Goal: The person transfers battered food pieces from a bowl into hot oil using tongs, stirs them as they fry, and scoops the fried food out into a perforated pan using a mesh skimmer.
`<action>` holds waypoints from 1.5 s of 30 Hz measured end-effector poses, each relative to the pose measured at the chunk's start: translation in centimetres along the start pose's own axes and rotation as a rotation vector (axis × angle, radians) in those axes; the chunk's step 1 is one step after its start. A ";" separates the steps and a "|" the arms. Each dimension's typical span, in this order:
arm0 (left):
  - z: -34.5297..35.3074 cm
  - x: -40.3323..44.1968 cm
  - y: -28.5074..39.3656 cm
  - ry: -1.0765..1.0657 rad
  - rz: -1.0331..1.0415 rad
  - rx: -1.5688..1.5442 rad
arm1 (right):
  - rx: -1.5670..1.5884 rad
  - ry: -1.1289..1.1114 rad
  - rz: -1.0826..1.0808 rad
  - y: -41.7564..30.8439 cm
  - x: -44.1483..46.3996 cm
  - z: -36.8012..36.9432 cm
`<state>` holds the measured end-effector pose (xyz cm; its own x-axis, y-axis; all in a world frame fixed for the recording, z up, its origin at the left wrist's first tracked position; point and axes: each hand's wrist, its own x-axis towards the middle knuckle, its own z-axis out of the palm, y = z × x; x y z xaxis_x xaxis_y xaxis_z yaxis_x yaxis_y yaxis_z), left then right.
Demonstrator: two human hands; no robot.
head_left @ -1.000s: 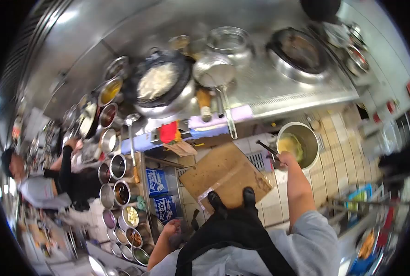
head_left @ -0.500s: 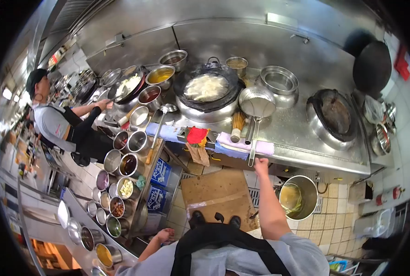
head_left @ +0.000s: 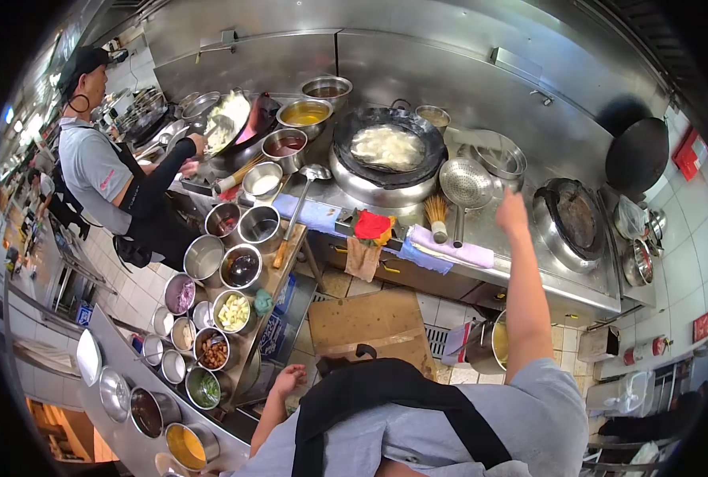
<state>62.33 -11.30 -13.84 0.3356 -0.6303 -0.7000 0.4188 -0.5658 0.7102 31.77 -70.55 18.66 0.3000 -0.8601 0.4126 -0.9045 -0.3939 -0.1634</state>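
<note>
My right hand (head_left: pixel 513 211) is closed round the handle end of a wire strainer (head_left: pixel 497 151), whose round head lies over a metal pot at the back of the steel counter. Beside it a perforated skimmer (head_left: pixel 467 184) rests with its handle towards the front edge, next to a bamboo brush (head_left: pixel 436 216). To the left, pale food (head_left: pixel 387 147) sits in a dark wok (head_left: pixel 433 168). My left hand (head_left: pixel 290 380) hangs low near the ingredient rack, its fingers loosely apart, with nothing visible in it.
A co-worker (head_left: pixel 103 159) tips a wok (head_left: pixel 230 119) at the left. Metal pots of ingredients (head_left: pixel 233 312) stand on the rack. An empty wok (head_left: pixel 576 215) sits at the right. Cardboard (head_left: pixel 370 322) lies on the floor, beside a tall pot (head_left: pixel 489 346).
My right hand has moved from the tall floor pot up to the counter, taken hold of the wire strainer and shifted it rightwards and back. The co-worker's wok is now tilted up.
</note>
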 end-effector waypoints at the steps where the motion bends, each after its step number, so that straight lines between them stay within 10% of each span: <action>1: -0.5 -0.7 -0.4 -0.009 -0.066 0.045 | 0.013 0.036 -0.040 -1.7 0.3 -2.5; 9: -4.8 -1.1 -6.5 -0.013 -0.175 0.060 | 0.152 -0.129 -0.180 -12.4 0.9 -11.7; 16: -3.9 -0.1 -4.3 0.067 -0.044 -0.058 | 0.067 -0.348 -0.179 -16.1 7.6 3.6; 25: -1.5 1.7 -2.3 0.108 -0.042 -0.166 | 0.223 -0.231 -0.268 -13.5 10.7 5.3; 30: -0.5 0.6 -3.1 0.175 -0.092 -0.170 | 0.299 -0.151 0.035 -16.7 13.1 8.1; 35: -1.2 0.1 -4.8 0.214 -0.068 -0.216 | -0.106 -0.503 -0.475 -13.3 13.2 9.2; 37: -0.3 -1.1 -5.2 0.244 -0.118 -0.236 | 0.506 -0.467 0.192 -11.9 13.5 9.9; 45: -0.5 -2.0 -7.5 0.171 -0.078 -0.229 | 0.331 -0.293 -0.136 -8.4 9.1 8.3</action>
<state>58.92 -5.53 -17.84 0.4239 -0.4802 -0.7679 0.6222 -0.4618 0.6322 44.62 -77.77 16.31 0.5252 -0.8303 0.1866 -0.7202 -0.5504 -0.4223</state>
